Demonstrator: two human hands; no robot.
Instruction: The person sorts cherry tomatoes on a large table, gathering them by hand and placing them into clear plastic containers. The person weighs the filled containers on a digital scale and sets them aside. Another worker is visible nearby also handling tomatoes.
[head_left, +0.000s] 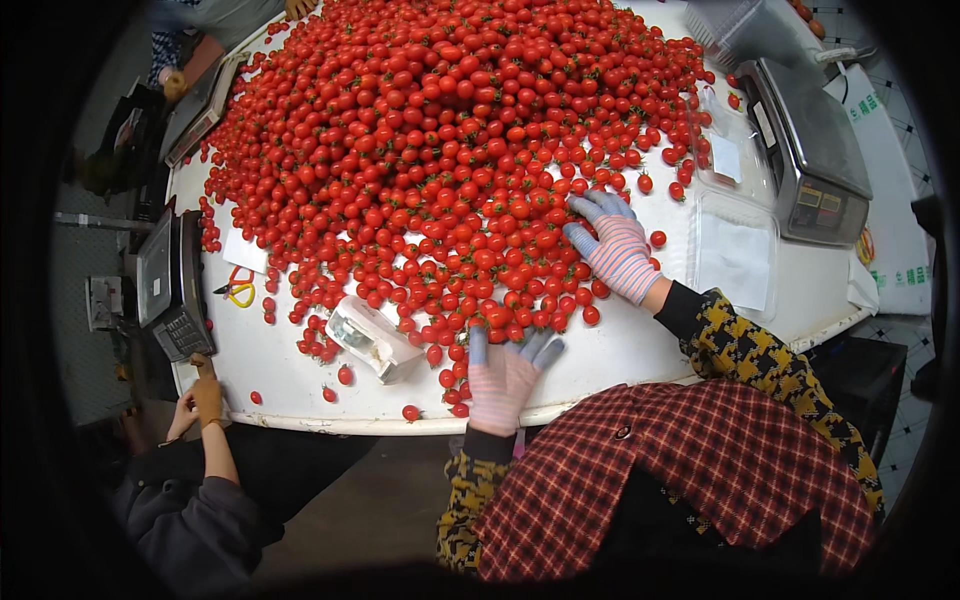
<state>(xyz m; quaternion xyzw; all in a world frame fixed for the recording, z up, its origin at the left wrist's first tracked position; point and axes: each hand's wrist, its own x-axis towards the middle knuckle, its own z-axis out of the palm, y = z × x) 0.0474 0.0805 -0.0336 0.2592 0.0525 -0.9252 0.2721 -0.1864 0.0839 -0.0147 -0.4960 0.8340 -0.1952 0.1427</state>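
Note:
A great heap of small red cherry tomatoes [440, 130], many with green stems, covers most of the white table. My left hand [503, 385], in a striped glove with grey fingertips, lies at the table's near edge. Its fingers are spread against the nearest tomatoes, palm partly turned up, holding none that I can see. My right hand [617, 248], gloved alike, reaches over the pile's right side. Its fingers are stretched out and touch tomatoes there. Left of my left hand, a white and clear plastic object [372, 338] of unclear kind lies tilted among loose tomatoes.
Clear plastic trays [735, 250] and a digital scale [815, 150] stand on the right. Yellow-handled scissors [238, 287] lie at left, near another scale [168, 285]. A co-worker's hands [200, 400] are at the table's left corner; another person's hand [174, 84] shows far left.

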